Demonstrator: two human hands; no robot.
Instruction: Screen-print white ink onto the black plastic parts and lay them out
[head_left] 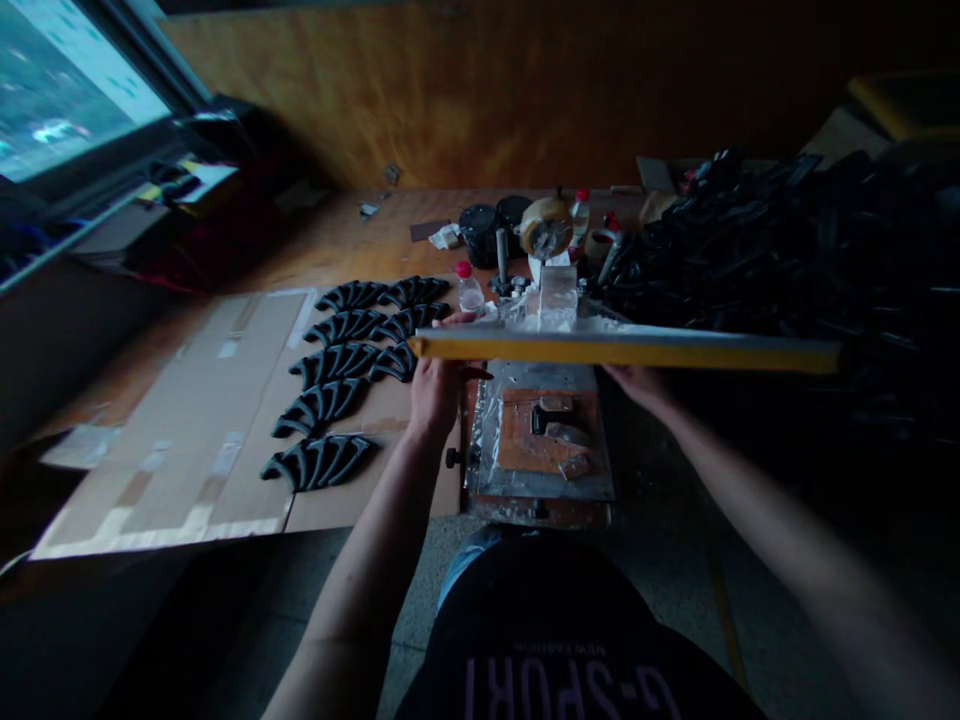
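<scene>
A long yellow-edged frame (622,348) is raised level above a metal base plate (540,485) wrapped in clear plastic. A brown wooden jig (517,445) on the plate holds a black part (541,415). My left hand (435,385) grips the frame's left end, with fingers curled round it. Under the frame's middle my right hand (637,383) reaches up; its fingers are hidden behind the frame. To the left, several black curved parts (341,395) lie in rows on flat cardboard (187,440).
A large heap of black parts (787,260) fills the right side. Behind the plate stand a small red-capped bottle (469,288), black containers (480,232), a tape roll (546,228) and a clear block (558,292). A wooden wall is at the back, a window (67,80) at the far left.
</scene>
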